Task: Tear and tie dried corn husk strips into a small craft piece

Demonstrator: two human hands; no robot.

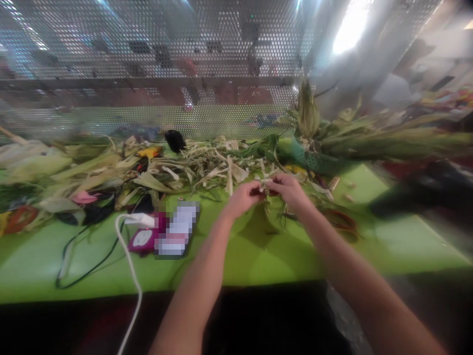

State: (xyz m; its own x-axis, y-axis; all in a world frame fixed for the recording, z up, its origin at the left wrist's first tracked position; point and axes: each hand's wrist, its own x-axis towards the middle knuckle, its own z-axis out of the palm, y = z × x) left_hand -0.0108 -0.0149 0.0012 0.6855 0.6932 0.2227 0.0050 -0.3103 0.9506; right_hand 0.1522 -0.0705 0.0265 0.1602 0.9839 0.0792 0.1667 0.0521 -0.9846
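Note:
Both my hands meet over the green table point(258, 256), just in front of a heap of dry corn husks point(207, 165). My left hand point(244, 197) is closed in a pinch on a pale strip of husk point(266, 186). My right hand point(290, 190) is closed on the same strip from the other side. The picture is blurred, so the strip's shape between the fingers is unclear.
Husks and leaves lie along the back of the table before a perforated metal screen point(185, 64). A green mesh basket point(314, 159) with corn ears lies at the right. A white charger and cable point(129, 236), a magenta device point(142, 239) and black cords lie at the left.

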